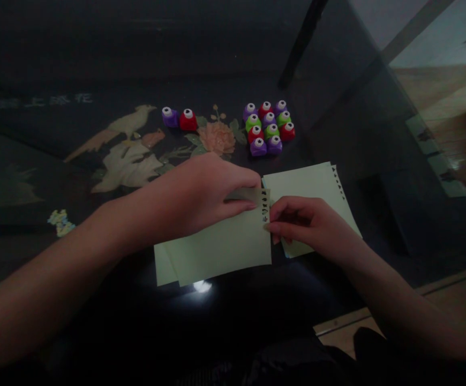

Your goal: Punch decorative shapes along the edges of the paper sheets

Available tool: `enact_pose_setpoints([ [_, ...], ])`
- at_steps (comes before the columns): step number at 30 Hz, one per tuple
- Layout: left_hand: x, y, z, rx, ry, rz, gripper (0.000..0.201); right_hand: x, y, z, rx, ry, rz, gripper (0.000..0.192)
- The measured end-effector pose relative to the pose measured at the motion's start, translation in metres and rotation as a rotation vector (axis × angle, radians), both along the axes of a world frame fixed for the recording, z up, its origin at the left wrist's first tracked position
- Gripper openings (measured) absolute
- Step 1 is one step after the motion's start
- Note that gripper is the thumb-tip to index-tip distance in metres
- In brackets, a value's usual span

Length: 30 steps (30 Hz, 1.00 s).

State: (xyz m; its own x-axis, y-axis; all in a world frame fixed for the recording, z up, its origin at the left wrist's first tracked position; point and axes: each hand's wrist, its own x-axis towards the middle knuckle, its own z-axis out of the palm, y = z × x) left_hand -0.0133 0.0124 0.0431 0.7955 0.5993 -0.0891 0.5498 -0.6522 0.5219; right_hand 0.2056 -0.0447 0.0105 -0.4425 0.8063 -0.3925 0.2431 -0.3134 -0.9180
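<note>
Head view, dim light. Your left hand [204, 187] lies on the near sheet [220, 246], thumb and fingers pinched on its far right corner, which is lifted a bit. Your right hand [309, 222] is curled just beside it, fingertips touching the same right edge; can't tell if it holds anything, the palm is hidden. Both hands are close together, nearly touching.

Near sheet is pale green, mid-table toward the near edge, and lies on a second sheet [159, 265] that peeks out at its left side. A row of small punched holes [264, 206] runs down its right edge between your hands.

Another stack of pale green sheets [309, 179] sits to the right, partly under your right hand, with punched holes [338, 184] along its right edge.

Farther back on the table [96, 321]: a cluster of nine small punches [268, 127], purple, red and green, packed touching each other. Left of it, well apart, a purple punch [170, 116] and a red punch [187, 120] side by side. Tabletop is dark and glossy with a bird-and-flower picture [136, 150] on it.
</note>
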Motion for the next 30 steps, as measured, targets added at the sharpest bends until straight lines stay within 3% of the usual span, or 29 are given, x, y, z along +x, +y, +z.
enact_pose_setpoints([
  [11, -0.004, -0.004, 0.001, 0.036, -0.029, -0.032, 0.015, -0.003, -0.002, 0.002, -0.041, 0.022, 0.018, 0.007],
  [30, -0.004, -0.001, -0.008, 0.071, -0.116, -0.021, 0.018, -0.001, -0.006, -0.004, -0.324, 0.319, -0.035, 0.02],
])
